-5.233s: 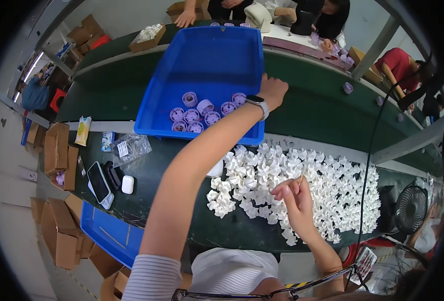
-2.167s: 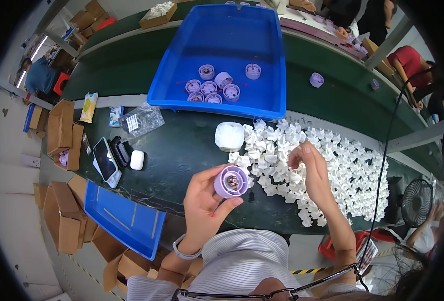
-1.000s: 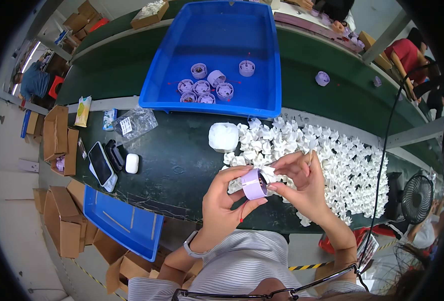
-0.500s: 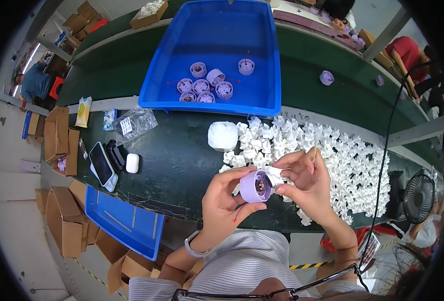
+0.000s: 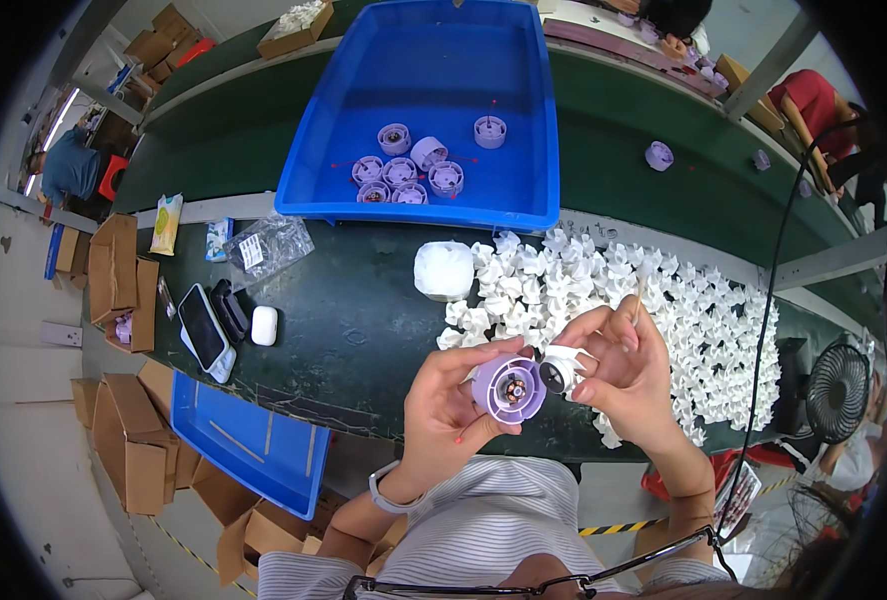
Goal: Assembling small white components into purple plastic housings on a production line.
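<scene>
My left hand [image 5: 450,408] grips a round purple housing [image 5: 509,388] with its open face toward me; a small motor core shows in its middle. My right hand [image 5: 625,367] holds a small white fan impeller [image 5: 563,368] right beside the housing, touching its rim, and also pinches a thin stick [image 5: 640,292]. Both hands hover over the near edge of the dark green table [image 5: 353,330]. A wide heap of white impellers [image 5: 653,310] lies just beyond my right hand. Several more purple housings [image 5: 403,170] sit in the blue tray [image 5: 413,60] at the far side.
A white foam-wrapped lump [image 5: 444,269] lies left of the heap. A phone [image 5: 204,331], a small white case [image 5: 264,325] and a plastic bag [image 5: 266,245] lie at the left. A smaller blue bin [image 5: 248,450] and cardboard boxes [image 5: 123,290] stand below left. A fan [image 5: 836,392] is at right.
My left hand fetched a purple housing from the blue tray and brought it close. It has now turned the open face toward me, and my right hand has brought a white impeller against it.
</scene>
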Motion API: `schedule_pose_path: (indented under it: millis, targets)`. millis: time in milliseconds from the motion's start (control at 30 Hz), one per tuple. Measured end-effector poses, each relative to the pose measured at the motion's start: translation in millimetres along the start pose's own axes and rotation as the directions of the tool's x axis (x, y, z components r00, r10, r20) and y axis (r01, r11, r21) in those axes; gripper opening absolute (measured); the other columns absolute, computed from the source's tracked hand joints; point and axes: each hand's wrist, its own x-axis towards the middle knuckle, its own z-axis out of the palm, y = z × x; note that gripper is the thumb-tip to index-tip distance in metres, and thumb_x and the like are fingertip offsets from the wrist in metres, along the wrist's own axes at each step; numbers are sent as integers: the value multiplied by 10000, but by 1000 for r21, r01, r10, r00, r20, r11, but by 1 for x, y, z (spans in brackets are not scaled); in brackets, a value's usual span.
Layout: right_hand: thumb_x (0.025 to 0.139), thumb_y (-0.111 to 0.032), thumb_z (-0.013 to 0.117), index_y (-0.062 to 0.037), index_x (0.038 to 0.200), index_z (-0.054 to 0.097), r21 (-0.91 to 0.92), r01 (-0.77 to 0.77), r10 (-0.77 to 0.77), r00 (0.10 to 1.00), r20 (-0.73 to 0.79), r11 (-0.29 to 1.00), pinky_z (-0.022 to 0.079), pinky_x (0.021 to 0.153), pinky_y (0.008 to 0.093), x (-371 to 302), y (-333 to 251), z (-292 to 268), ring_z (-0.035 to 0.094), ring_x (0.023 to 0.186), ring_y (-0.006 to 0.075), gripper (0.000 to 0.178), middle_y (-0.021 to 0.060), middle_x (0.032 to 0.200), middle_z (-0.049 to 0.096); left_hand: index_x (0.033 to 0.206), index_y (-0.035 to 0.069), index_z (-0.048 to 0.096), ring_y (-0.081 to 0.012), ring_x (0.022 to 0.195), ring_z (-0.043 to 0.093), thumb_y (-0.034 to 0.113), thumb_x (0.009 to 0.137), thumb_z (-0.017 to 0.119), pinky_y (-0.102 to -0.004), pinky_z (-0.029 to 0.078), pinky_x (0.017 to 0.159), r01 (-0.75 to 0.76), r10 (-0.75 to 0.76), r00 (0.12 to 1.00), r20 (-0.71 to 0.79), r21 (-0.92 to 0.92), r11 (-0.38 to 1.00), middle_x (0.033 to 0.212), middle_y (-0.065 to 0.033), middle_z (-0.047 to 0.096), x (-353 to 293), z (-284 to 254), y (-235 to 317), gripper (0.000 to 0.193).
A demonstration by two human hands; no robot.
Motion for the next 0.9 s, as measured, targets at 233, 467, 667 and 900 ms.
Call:
schedule_pose_path:
  millis: [233,467,667,900]
  targets:
    - [723,128,684,-109,878,292,-87,-11,9,1000,-17,996,520,888,354,1,3,-4,562,1077,245,483,198,1077,531,1191,-3,454,-260,1167,499,-106,652,753,-378,511,939,-177,172,984,50,96,980,1244,-169,466,4,2,2,625]
    - [703,111,718,-110,867,296,-180,18,-28,998,-49,983,495,844,324,-3,6,-2,561,1057,223,504,175,1066,549,1189,1,470,-248,1168,489,-99,658,754,-392,510,946,-158,154,987,38,123,980,1217,-135,449,5,5,0,610]
    - [691,70,756,-97,821,294,-377,69,-76,997,-2,923,497,811,322,-2,3,1,580,1020,218,508,187,1043,582,1185,-5,480,-235,1144,507,-81,654,767,-385,508,947,-138,136,990,25,127,982,1188,-131,465,5,4,-2,608]
    - [655,-57,823,-85,777,296,-536,128,-82,991,109,835,528,719,308,0,-2,-6,625,853,185,542,180,965,645,1158,-26,501,-215,1111,529,-74,633,786,-385,514,933,25,-25,996,82,6,1000,1129,-115,515,3,-4,0,599]
